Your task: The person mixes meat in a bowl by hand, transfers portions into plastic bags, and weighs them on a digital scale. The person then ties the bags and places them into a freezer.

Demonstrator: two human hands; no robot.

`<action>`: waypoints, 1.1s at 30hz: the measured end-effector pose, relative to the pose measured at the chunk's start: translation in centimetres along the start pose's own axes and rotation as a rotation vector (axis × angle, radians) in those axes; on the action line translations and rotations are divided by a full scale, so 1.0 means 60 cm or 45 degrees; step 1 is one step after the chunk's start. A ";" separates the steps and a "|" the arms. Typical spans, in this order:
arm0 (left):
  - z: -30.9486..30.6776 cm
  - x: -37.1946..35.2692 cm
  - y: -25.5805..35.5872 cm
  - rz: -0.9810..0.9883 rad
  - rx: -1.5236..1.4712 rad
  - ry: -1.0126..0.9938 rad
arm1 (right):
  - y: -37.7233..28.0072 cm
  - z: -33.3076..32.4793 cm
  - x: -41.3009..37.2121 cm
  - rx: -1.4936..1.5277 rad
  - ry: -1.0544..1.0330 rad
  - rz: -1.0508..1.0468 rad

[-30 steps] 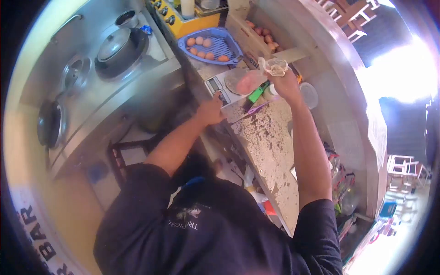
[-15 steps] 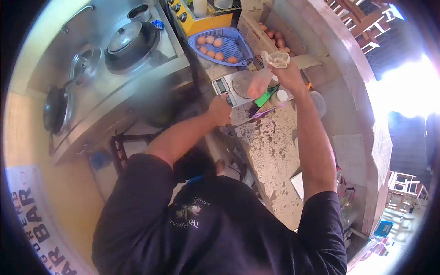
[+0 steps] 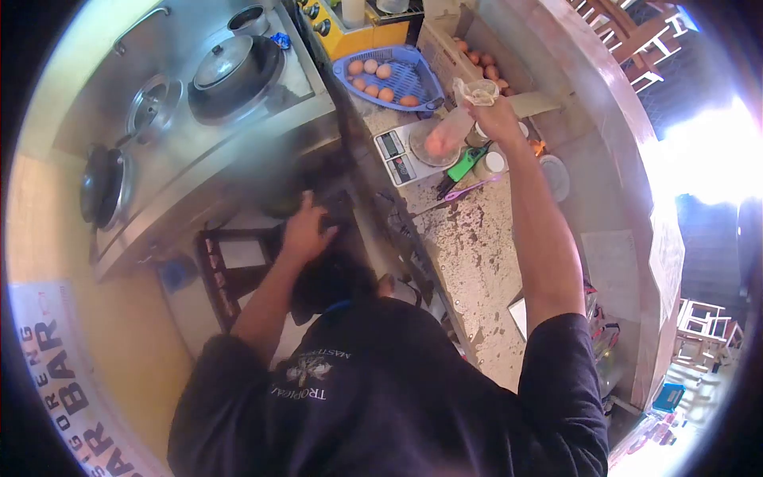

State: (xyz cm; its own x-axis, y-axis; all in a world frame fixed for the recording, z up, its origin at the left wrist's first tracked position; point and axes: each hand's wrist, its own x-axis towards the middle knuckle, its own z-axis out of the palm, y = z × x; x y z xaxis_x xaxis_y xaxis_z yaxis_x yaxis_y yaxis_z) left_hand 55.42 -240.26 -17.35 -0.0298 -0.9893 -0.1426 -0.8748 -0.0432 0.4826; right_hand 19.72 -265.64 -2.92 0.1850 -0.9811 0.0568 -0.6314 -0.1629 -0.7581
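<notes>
The right hand (image 3: 497, 119) grips a plastic bag (image 3: 451, 131) over a scale (image 3: 400, 169); the left hand (image 3: 305, 232), well apart, is spread wide.

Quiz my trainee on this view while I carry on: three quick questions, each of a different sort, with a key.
1. Which of the person's hands grips the plastic bag?
2. True or false: the left hand is apart from the scale.
3. How many eggs can be seen in the blue basket?
A) three
B) seven
C) twelve

Key:
1. The right hand.
2. True.
3. B.
</notes>
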 end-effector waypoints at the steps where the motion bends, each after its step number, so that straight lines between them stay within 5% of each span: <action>1: -0.005 -0.030 -0.047 -0.007 0.042 0.082 | 0.005 0.002 0.003 -0.001 -0.002 0.001; 4: -0.084 -0.131 -0.111 -0.247 0.279 0.124 | 0.012 0.009 0.008 -0.242 0.049 -0.114; 8: -0.135 -0.226 -0.191 -0.448 0.542 0.686 | 0.010 0.009 0.000 -0.289 0.050 -0.070; 14: -0.150 -0.261 -0.200 -0.707 0.453 0.654 | 0.001 0.012 -0.004 -0.314 0.046 -0.062; 18: -0.126 -0.258 -0.242 -0.521 0.497 0.790 | 0.008 0.017 0.001 -0.404 0.035 -0.128; 20: -0.128 -0.254 -0.254 -0.618 0.269 0.947 | 0.011 0.019 0.006 -0.404 0.034 -0.122; 23: -0.145 -0.264 -0.266 -0.622 0.445 0.589 | 0.018 0.022 0.009 -0.359 0.034 -0.092; 33: -0.125 -0.273 -0.301 -0.341 0.174 0.815 | -0.049 0.038 -0.026 -0.192 0.125 0.039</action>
State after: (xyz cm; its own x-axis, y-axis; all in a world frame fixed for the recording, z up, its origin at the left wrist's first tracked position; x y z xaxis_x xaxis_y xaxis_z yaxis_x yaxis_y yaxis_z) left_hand 75.32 -224.34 -17.27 0.4483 -0.8365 0.3150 -0.8665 -0.3201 0.3831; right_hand 22.98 -263.40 -2.27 0.0945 -0.9901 0.1041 -0.7427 -0.1397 -0.6549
